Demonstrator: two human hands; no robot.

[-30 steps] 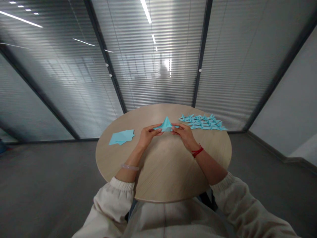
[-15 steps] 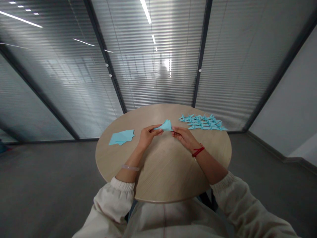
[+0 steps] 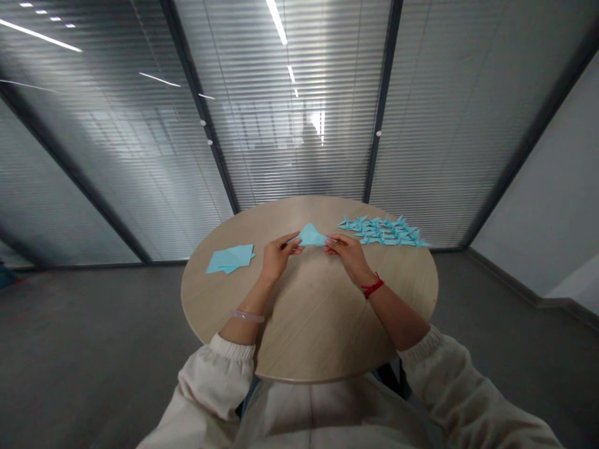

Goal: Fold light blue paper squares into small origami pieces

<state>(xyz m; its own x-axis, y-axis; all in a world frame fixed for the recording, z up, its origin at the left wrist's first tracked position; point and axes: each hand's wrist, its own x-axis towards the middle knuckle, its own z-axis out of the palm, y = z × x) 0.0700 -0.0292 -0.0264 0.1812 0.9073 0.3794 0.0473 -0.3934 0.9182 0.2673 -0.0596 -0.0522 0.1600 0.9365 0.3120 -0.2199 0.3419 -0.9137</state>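
Observation:
A folded piece of light blue paper (image 3: 311,235) is held up between my two hands, its peak pointing away from me. My left hand (image 3: 277,255) pinches its left corner between thumb and fingers. On the other side, my right hand (image 3: 347,254) grips the right corner the same way. The fingers cover both corners, so the finer folds there are hidden. Several folded blue paper cranes (image 3: 386,231) stand in close rows beyond my right hand. Left of my left hand lie some flat blue paper sheets (image 3: 233,257), loosely stacked.
Everything rests on a round wooden table (image 3: 318,330), directly in front of my body. Behind it rises a glass partition with blinds (image 3: 299,168) and dark frames. A plain wall (image 3: 552,187) stands to the right.
The folded paper has gone from a lopsided, fanned shape to a more even, wider peak. My left hand has shifted slightly left; both hands keep hold of the paper.

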